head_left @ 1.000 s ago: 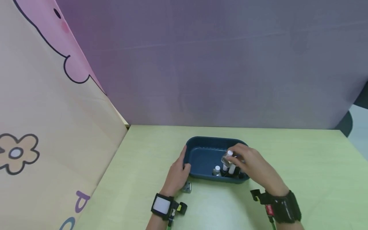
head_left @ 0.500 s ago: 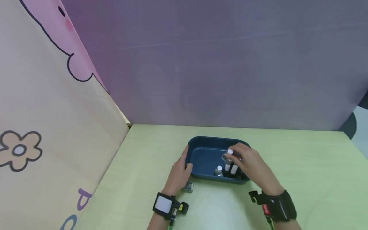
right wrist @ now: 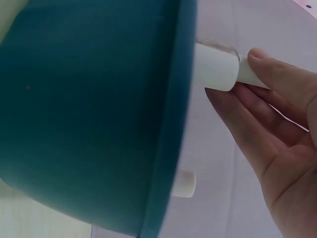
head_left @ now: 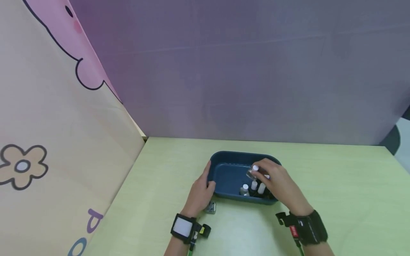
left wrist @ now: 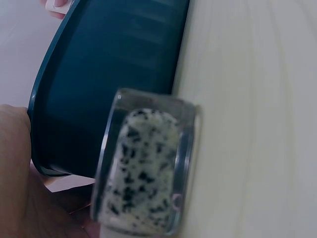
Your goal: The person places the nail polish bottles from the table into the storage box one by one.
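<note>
My right hand [head_left: 274,179] pinches a small clear nail polish bottle [head_left: 251,173] by its white cap, over the right half of a dark blue tray [head_left: 224,153]. Below it, several white-capped bottles [head_left: 245,190] stand crowded in the tray's front right part. In the right wrist view, thumb and fingers hold a white cap [right wrist: 250,74], beside a nearer white cap [right wrist: 215,67] above the rim. My left hand [head_left: 200,193] grips the tray's left end, thumb at the front. Close to that wrist, a bottle with black-speckled polish [left wrist: 141,168] is on the table.
The tray rests on a pale green-yellow table [head_left: 336,188]. Behind rises a grey-purple cloth wall [head_left: 240,78]; at the left stands a cream panel [head_left: 80,142] with cartoon prints. Both wrists carry strapped-on cameras with cables.
The view has shifted slightly, so tray and hands appear a little to the right. My right hand keeps hold of the bottle, lifted slightly clear of the others; the left hand stays on the tray.
</note>
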{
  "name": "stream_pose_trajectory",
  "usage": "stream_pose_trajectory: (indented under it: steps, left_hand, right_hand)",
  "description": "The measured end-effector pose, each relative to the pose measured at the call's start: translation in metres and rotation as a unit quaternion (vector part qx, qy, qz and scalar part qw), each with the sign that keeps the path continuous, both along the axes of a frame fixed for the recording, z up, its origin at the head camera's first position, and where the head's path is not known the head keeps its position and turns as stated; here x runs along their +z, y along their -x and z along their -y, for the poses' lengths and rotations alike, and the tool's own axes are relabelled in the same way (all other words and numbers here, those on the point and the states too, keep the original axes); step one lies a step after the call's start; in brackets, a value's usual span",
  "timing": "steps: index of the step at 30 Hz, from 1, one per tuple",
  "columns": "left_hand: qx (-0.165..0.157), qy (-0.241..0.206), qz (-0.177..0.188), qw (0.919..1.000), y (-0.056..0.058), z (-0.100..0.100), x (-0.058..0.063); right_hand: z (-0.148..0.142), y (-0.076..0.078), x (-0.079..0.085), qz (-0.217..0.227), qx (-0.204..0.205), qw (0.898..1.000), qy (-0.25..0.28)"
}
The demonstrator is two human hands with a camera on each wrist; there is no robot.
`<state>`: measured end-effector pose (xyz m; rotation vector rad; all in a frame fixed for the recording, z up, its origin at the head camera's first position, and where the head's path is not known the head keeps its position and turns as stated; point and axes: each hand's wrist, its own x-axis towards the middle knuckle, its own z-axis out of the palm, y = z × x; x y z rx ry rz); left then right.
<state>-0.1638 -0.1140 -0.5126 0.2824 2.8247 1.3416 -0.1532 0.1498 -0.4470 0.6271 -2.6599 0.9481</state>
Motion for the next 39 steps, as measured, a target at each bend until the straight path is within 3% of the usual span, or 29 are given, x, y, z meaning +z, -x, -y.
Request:
stream_pose_trajectory:
  steps: [6,28,39]
  left_hand:
    - [0.006,0.005,-0.001,1.0,-0.002,0.001,0.0]
    - [0.006,0.013,-0.009,0.9999,-0.003,0.003,0.001]
    - [0.008,0.014,-0.006,0.9999,-0.004,0.006,0.0]
  right_hand:
    - [0.003,0.002,-0.003,0.002,0.01,1.0,0.003]
    - [0.006,0.006,-0.013,-0.007,0.001,0.997,-0.076]
    - [0.008,0.009,-0.014,0.002,-0.003,0.996,-0.09]
